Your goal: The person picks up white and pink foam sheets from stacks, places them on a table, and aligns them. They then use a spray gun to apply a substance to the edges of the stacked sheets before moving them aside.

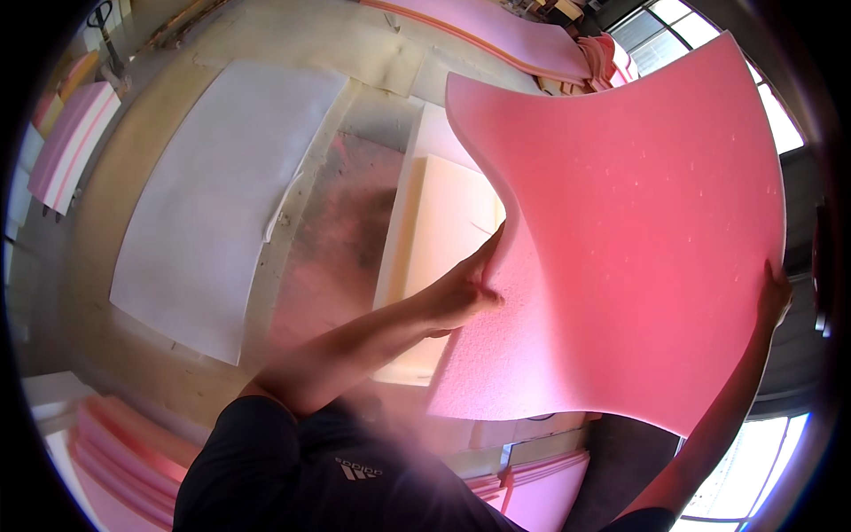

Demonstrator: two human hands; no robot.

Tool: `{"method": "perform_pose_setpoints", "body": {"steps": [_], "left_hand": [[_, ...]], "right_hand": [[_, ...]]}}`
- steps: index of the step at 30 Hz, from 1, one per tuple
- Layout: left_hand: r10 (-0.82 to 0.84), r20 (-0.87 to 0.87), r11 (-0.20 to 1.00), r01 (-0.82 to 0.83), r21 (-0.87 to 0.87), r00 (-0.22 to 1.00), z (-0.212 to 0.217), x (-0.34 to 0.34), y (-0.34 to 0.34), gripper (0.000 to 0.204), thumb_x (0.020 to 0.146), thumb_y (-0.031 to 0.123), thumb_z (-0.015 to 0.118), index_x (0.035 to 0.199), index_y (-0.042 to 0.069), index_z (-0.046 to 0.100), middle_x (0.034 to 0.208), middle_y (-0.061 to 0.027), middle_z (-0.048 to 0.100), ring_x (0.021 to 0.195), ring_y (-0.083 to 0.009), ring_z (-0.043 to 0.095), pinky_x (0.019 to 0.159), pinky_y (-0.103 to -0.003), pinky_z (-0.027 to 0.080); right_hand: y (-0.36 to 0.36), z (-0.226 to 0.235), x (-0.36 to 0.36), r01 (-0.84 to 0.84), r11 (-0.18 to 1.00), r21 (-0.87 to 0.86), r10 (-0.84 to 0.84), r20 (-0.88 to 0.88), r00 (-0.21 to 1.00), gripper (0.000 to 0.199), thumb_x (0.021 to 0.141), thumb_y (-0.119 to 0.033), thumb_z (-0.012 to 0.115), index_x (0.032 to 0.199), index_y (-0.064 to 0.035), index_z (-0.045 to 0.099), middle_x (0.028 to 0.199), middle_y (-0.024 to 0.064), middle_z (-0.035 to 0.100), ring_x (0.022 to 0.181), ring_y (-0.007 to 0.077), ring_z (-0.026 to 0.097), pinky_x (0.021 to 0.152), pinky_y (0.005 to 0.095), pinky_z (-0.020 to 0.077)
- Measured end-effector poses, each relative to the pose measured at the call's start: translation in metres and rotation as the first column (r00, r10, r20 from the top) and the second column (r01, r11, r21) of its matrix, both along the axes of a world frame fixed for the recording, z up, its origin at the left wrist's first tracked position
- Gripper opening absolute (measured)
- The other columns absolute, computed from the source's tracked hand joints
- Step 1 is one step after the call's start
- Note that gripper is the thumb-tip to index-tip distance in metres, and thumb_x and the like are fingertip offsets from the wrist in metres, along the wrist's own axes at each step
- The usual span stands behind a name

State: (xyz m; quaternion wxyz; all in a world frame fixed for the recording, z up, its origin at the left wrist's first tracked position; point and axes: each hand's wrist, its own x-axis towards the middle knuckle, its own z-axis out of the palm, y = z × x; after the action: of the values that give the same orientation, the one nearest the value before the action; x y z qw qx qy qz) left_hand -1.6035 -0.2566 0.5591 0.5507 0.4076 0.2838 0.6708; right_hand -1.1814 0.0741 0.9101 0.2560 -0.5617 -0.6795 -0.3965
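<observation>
A large pink foam sheet (638,222) is held up in front of me on the right, bent into a curve. My left hand (465,293) grips its left edge, with the thumb on the near face and the other fingers mostly behind the sheet. Around the opposite edge, my right hand (776,297) is closed, its arm raised along the sheet's lower right side. Beyond my left hand lies a cream foam block (452,199), partly covered by the sheet and my forearm.
A wide white sheet (222,204) lies flat on the left. Long pink foam sheets (496,35) are stacked at the far side. More pink foam stands at lower left (133,452) and below the held sheet (550,483). A foam stack (75,146) is at far left, near a pallet jack handle (102,22).
</observation>
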Motion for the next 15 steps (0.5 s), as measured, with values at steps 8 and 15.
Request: {"method": "perform_pose_setpoints", "body": {"steps": [8,15], "left_hand": [[-0.029,0.002,0.999,0.029,-0.014,1.000,-0.017,-0.027,0.009,0.106,0.069,-0.023,0.043,0.157,0.017,0.000,0.165,-0.0048,-0.005,0.150,-0.0187,-0.007,0.116,-0.033,0.017],[-0.009,0.045,1.000,0.010,-0.016,0.999,-0.027,-0.028,0.013,0.106,0.070,-0.023,0.044,0.157,0.017,0.000,0.165,-0.0057,-0.003,0.150,-0.0201,-0.007,0.118,-0.034,0.015]], "right_hand": [[-0.007,0.004,-0.045,0.097,0.990,-0.106,-0.094,0.030,0.995,0.048,0.087,-0.055,0.061,0.117,-0.0194,0.069,0.105,0.0135,0.071,0.097,0.0362,0.067,0.080,0.0464,0.0523],[-0.008,-0.001,-0.061,0.056,0.993,-0.100,-0.053,0.035,0.998,0.044,0.087,-0.052,0.063,0.117,-0.0197,0.069,0.106,0.0118,0.071,0.097,0.0354,0.067,0.080,0.0447,0.0524]]}}
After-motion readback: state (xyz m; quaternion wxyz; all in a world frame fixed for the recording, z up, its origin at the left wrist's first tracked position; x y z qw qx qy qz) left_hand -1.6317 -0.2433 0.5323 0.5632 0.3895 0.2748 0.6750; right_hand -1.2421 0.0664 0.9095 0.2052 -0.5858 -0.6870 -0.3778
